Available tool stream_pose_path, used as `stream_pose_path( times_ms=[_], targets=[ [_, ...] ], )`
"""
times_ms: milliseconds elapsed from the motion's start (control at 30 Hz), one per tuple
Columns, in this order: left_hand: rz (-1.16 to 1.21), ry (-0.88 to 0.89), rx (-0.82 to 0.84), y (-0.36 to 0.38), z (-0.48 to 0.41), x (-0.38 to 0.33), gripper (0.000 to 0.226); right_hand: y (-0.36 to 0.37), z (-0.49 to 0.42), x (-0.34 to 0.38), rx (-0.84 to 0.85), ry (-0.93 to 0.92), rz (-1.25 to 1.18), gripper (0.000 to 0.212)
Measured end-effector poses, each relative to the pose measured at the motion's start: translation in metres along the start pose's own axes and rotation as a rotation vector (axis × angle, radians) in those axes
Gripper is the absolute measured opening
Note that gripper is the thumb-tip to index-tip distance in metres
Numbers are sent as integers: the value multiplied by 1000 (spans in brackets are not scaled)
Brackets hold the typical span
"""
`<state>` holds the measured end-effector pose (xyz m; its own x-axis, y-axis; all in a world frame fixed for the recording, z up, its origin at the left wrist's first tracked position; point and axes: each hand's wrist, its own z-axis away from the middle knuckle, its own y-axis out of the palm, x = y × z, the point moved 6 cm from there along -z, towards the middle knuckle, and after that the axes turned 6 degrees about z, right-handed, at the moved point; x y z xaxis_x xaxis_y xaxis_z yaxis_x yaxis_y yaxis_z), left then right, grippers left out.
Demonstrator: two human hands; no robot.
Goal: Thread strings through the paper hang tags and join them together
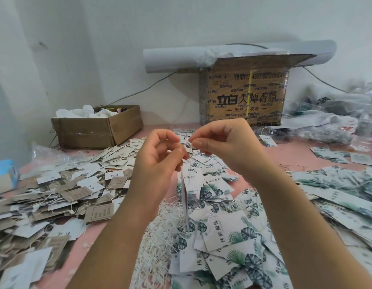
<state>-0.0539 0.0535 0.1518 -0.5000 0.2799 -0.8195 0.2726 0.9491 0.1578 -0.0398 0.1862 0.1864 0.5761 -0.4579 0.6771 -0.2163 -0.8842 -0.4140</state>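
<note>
Both hands are raised close together above the middle of the pink table [91, 238], well clear of the piles on it. The left hand [160, 157] has its fingers curled, thumb and forefinger pinching the top of the held tags [184, 197], a thin stack seen edge-on that hangs straight down from the fingers. The right hand [220, 142] is just beside it, thumb and forefinger tightly pinched on a fine string [190, 152] that runs down toward the top of the stack; the other fingers are loosely curled. Whether the string already passes through the holes is too blurred to tell. Below the hands lies a tangle of loose strings [162, 228], white and bunched, touching a heap of leaf-printed tags [229, 236] that spreads to the right and toward the near edge. On the left a wide heap of brown and white tags [66, 195] covers the table, some with strings attached. Behind it stands a small cardboard box [97, 132] with white material inside, and against the wall a large printed carton [245, 94] with a white roll [181, 57] lying across its top. Clear plastic bags [327, 122] are piled at the far right.
</note>
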Motion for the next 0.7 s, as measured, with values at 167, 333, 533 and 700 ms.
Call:
stream_pose_path(
  times_ms=[167,333,533,700],
  targets=[
    [-47,65,62,6,2,-3,21,7,0,4,61,-34,33,18],
    [-108,115,62,5,2,-2,23,6,0,2,70,-18,21,19],
    [-167,154,76,5,3,0,22,4,0,-2,82,30,24,13],
    [-177,156,77,5,2,-1,23,3,0,0,58,20,-23,14]
  ],
)
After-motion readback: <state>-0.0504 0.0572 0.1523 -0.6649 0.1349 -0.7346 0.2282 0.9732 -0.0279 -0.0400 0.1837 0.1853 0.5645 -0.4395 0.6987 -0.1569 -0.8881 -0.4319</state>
